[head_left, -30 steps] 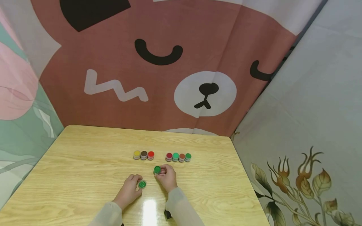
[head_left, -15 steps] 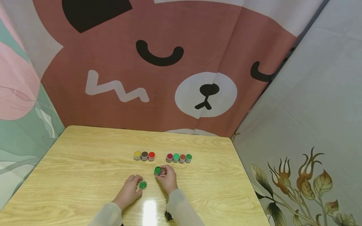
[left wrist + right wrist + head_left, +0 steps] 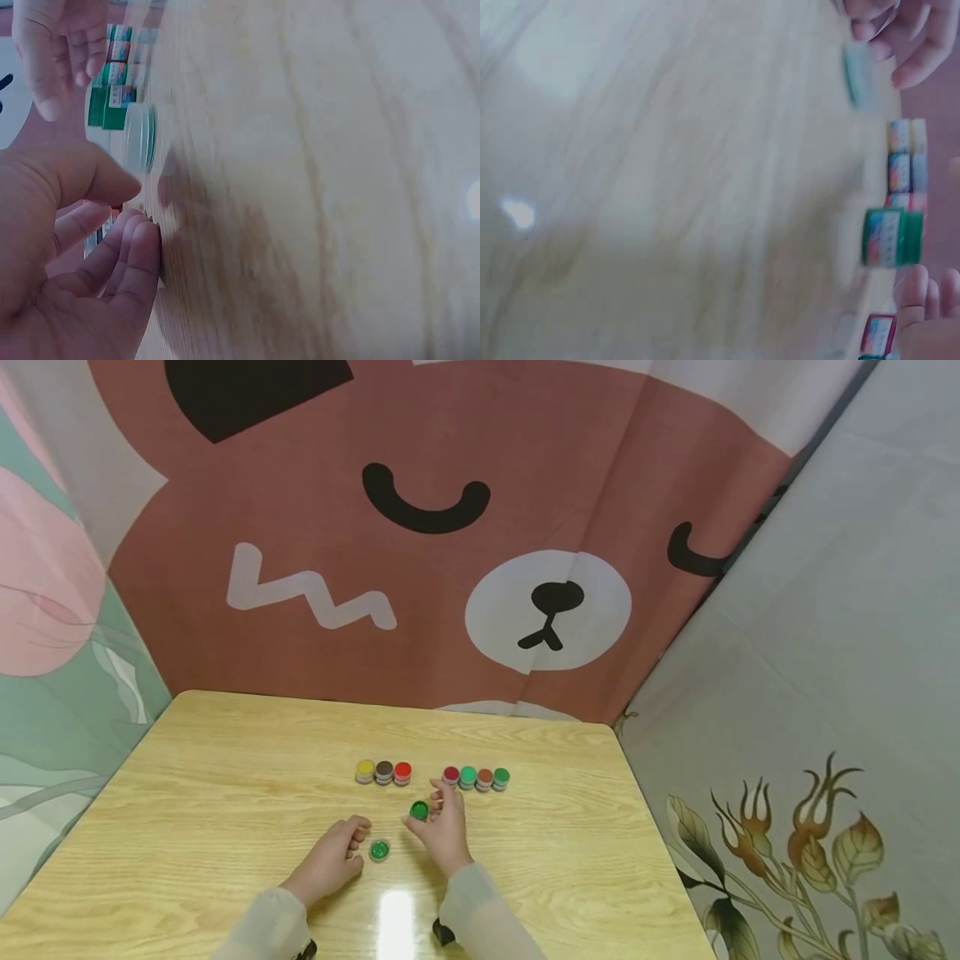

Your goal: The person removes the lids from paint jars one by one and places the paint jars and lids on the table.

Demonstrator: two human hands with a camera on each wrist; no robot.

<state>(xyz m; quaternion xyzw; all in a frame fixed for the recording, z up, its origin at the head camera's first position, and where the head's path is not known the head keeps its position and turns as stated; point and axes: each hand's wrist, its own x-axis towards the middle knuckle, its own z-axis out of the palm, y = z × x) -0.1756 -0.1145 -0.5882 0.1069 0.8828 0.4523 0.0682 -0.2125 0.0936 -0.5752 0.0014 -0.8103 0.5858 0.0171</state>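
Centrally, a green paint jar stands upright and uncapped on the wood-grain table, its round green mouth facing up. Nearer the person and slightly to the left, a round lid, green at its centre with a clear rim, lies flat. The right hand is beside the jar, thumb and fingers spread about it; contact at the thumb tip cannot be told for certain, though the right wrist view suggests a gap. The left hand is just beside the lid and apart from it, its fingers loosely curled and its thumb separated from them. Beyond the hands, two rows of capped jars stand upright: a left row of yellow, brown and red, and a right row of dark red, light green, reddish brown and green. Pale sleeves cover both forearms. Behind the table hangs a bear-print curtain; to the right, a pale floral curtain.
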